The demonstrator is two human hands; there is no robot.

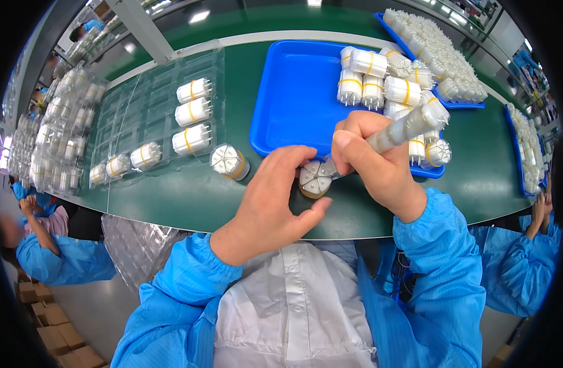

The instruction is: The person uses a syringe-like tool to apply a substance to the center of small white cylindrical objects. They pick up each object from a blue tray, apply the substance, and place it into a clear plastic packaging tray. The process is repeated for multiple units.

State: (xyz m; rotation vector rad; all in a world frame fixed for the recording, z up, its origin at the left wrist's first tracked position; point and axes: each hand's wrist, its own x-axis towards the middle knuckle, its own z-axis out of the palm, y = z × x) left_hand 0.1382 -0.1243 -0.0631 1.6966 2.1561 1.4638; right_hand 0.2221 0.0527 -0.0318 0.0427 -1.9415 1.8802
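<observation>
My left hand curves round a short cylinder standing on the table, its pale top divided into wedge-shaped segments. The fingers are at its far side and the thumb at its near side. In my right hand is a hand tool with a thick, translucent whitish handle, closed in the fingers. Its narrow grey tip meets the right part of the cylinder's top; the exact kind of tool cannot be told. A similar white cylinder with a yellow band stands upright left of my left hand.
Beyond my hands lies a blue tray with white cylinders piled at its right. A clear plastic tray at left holds several more. Stacked filled trays stand far left. Other loaded blue trays are at right. People in blue sleeves sit at both sides.
</observation>
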